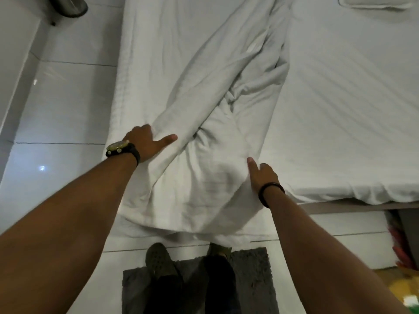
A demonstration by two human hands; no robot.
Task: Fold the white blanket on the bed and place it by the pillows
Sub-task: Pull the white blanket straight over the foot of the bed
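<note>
The white blanket (217, 123) lies bunched in a long rumpled strip down the left half of the bed (351, 109), its near end hanging over the foot edge toward the floor. My left hand (145, 143), with a watch on the wrist, grips the blanket's left fold, thumb on top and fingers tucked under the cloth. My right hand (260, 175), a dark band on the wrist, holds the blanket's right edge with the thumb on top and fingers hidden underneath. A white pillow (374, 2) shows at the far top right.
White floor tiles (63, 105) run along the bed's left side. My feet stand on a grey mat (254, 279) at the foot of the bed. A dark round object (70, 7) sits at the top left. Coloured items (399, 250) lie under the bed's right corner.
</note>
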